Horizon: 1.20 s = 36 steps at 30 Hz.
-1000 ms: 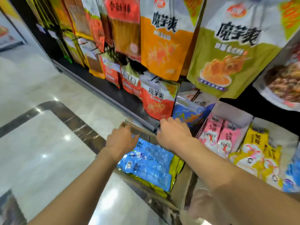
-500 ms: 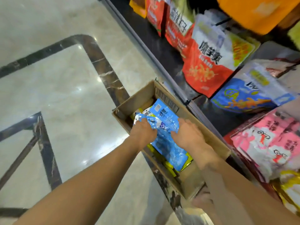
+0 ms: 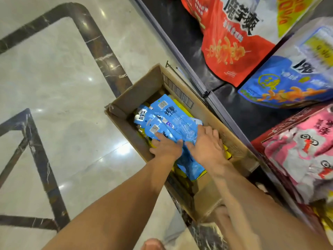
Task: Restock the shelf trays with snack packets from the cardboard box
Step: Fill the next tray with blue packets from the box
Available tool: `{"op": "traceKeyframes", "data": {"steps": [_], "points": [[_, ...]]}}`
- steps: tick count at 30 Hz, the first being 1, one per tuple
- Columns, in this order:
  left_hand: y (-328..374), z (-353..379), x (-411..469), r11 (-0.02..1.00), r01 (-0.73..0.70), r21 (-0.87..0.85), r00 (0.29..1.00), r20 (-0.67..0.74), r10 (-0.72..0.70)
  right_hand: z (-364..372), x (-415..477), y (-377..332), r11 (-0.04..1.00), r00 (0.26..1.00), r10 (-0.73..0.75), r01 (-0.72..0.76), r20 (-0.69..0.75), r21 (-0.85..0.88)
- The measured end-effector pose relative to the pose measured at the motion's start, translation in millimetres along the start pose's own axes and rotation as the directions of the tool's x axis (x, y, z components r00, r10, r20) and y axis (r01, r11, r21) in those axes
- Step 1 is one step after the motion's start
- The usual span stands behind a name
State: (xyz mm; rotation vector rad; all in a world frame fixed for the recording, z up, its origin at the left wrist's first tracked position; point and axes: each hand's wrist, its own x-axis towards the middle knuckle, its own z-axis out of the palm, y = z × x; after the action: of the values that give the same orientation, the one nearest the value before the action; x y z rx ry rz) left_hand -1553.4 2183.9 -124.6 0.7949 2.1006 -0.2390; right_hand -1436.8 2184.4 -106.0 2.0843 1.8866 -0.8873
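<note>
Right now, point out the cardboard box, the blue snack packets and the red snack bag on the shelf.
cardboard box (image 3: 138, 91): head view, bare inner wall at its far end.
blue snack packets (image 3: 173, 120): head view, face of the top packet.
red snack bag (image 3: 232, 56): head view, lower front panel.

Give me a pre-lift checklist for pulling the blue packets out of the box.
1. Left hand on blue packets: ok.
2. Right hand on the same bundle: ok.
3. Grip closed around bundle: cannot tell; fingers lie over it.
4. Cardboard box open on top, path upward free: ok.
5. Yellow packets beneath staying clear of grip: cannot tell.
6. Shelf tray for blue packets in view: not ok.
</note>
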Motion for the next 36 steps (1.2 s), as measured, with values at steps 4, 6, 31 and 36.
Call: {"op": "traceKeyframes", "data": {"steps": [4,6,31,36], "points": [[10.0,8.9,4.6,0.991,0.06,0.122,0.998,-0.031,-0.057,5.1,2.7,-9.1,0.995,1.0,0.022,-0.024,-0.021,-0.101],[10.6,12.5,9.0,0.986,0.043,0.162,0.999,-0.036,-0.038,4.3,5.6,-12.2,0.991,0.999,0.034,-0.033,0.002,-0.127],[-15.7,-23.7,-19.1,0.629,-0.423,-0.652,0.904,-0.353,0.242,-46.3,-15.9,13.3,0.868,0.995,-0.097,0.083,0.003,0.489],[-7.3,-60.8,-37.5,0.411,-0.444,-0.796,0.893,-0.354,0.279,-88.7,-35.0,2.1,0.694,0.995,-0.084,0.09,-0.045,0.714]]}}
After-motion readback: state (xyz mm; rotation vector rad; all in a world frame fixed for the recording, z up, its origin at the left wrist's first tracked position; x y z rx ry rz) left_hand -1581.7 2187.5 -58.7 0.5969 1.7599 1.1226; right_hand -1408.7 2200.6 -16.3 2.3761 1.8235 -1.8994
